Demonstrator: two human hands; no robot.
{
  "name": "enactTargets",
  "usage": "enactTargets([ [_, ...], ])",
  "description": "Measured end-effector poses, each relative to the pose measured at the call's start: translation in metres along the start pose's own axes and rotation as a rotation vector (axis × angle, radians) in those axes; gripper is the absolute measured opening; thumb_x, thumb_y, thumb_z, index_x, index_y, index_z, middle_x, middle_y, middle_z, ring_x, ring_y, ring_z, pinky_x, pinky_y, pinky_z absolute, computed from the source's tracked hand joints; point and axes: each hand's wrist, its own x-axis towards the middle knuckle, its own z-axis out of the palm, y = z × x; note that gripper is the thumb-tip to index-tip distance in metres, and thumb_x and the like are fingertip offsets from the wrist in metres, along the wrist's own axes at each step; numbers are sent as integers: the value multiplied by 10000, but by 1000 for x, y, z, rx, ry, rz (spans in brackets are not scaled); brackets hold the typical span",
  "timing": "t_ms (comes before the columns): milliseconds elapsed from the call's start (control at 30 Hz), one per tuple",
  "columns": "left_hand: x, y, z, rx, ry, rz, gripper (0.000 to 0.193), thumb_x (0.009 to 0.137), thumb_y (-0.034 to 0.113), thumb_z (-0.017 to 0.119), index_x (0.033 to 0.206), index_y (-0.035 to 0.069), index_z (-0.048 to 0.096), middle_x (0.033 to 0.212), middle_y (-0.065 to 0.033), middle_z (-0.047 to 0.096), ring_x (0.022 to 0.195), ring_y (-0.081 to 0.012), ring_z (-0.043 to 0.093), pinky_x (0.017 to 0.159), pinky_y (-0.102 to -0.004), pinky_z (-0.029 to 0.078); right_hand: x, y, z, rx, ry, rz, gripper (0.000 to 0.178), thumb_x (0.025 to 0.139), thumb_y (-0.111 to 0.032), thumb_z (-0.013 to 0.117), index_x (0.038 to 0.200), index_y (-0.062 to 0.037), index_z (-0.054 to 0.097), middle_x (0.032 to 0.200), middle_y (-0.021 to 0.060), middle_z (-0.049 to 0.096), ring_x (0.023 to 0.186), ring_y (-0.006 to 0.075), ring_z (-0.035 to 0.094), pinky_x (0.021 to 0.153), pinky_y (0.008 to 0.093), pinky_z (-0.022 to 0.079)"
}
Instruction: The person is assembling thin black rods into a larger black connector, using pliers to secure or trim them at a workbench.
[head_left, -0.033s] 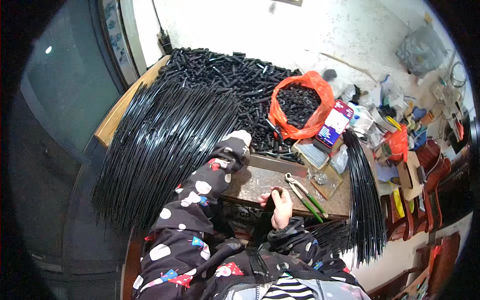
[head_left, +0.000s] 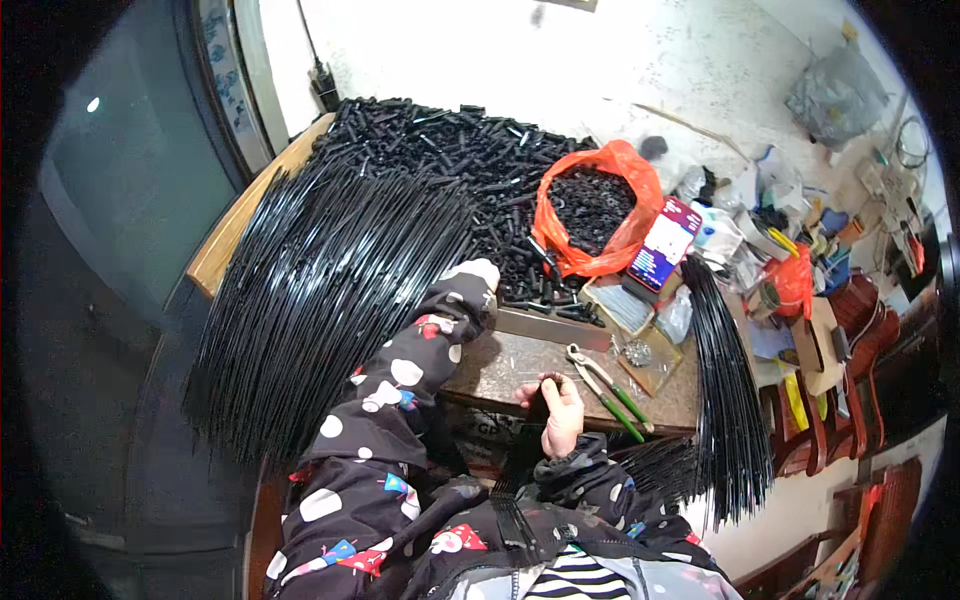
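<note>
My left hand (head_left: 485, 270) is stretched forward to the near edge of the heap of small black tubular parts (head_left: 430, 140). Only a pale bit of it shows past the dotted sleeve, and its fingers are hidden. Close to the table's front edge, my right hand (head_left: 562, 415) is closed, thumb against fingers, around a bunch of thin black rods (head_left: 515, 500) that hangs down towards my lap. Thin, light wire-like ends stick out beside its fingertips. Green-handled pincers (head_left: 610, 393) lie on the table (head_left: 490, 365) just right of that hand.
Long black rods (head_left: 320, 300) spread over the left side. A metal bar (head_left: 550, 328) edges the heap. An orange bag (head_left: 548, 225) of small black rings, a lit phone (head_left: 665, 245) and a tray of pins (head_left: 622, 303) stand right. Another rod bundle (head_left: 730, 400) hangs over the right edge.
</note>
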Motion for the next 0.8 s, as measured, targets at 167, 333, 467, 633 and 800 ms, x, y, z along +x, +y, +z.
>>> enactTargets([
  [167, -46, 18, -19, -302, 407, 113, 248, 769, 233, 587, 875, 14, 538, 794, -184, 577, 737, -336, 569, 631, -395, 444, -6, -5, -18, -27, 3, -50, 137, 851, -85, 508, 931, 16, 556, 790, 62, 590, 702, 130, 565, 657, 238, 448],
  [333, -94, 12, 42, -361, 431, 309, 285, 740, 283, 620, 860, 29, 572, 732, -149, 564, 681, -297, 562, 627, -341, 443, -10, -18, -21, -135, -38, -91, 123, 839, -54, 520, 920, 31, 554, 779, 59, 588, 691, 127, 568, 657, 241, 451],
  [467, -116, 23, 80, -804, 367, 218, 154, 785, 190, 591, 834, 51, 547, 728, -62, 556, 674, -169, 528, 625, -286, 420, -12, -14, -16, -168, -57, -107, 109, 840, -50, 520, 911, 26, 554, 767, 48, 584, 675, 117, 573, 634, 226, 456],
  [633, -129, 65, 31, -1811, 541, 271, 55, 824, 113, 537, 815, 62, 519, 813, -5, 507, 696, -72, 447, 629, -213, 369, -19, -11, -2, -195, -112, -112, 111, 837, -48, 523, 917, 24, 553, 773, 44, 583, 682, 107, 564, 646, 219, 450],
  [800, -134, 82, 20, -1526, 612, 549, 122, 830, 159, 547, 808, 48, 502, 842, -25, 496, 680, -75, 462, 607, -214, 387, -28, -11, 14, -398, -164, -255, 119, 839, -44, 519, 934, 21, 552, 785, 26, 581, 713, 77, 529, 671, 204, 427],
])
